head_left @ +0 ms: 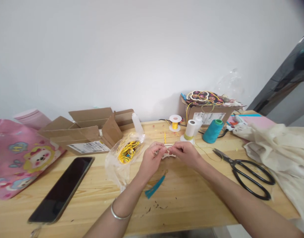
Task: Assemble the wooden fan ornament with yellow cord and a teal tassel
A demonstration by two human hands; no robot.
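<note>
Close together over the table, my left hand (153, 158) and my right hand (184, 152) both pinch a small pale flat piece with a curved, cut-out outline (169, 156). Its edges show between my fingertips, while the rest is hidden behind them. A short yellow cord (165, 137) stretches up from the piece along the tabletop. Just below my hands lies a teal tassel (155, 187) with a thin loop at its upper end. Left of my left hand is a clear plastic bag (117, 172) holding a tangle of yellow cord (128, 151).
Behind my hands stand a yellow thread spool (175, 123), a white thread spool (191, 129) and a teal thread cone (213, 131). Black scissors (251, 172) and cream cloth (275, 145) lie right. Left are a phone (61, 190), open carton (84, 132) and pink bag (23, 158).
</note>
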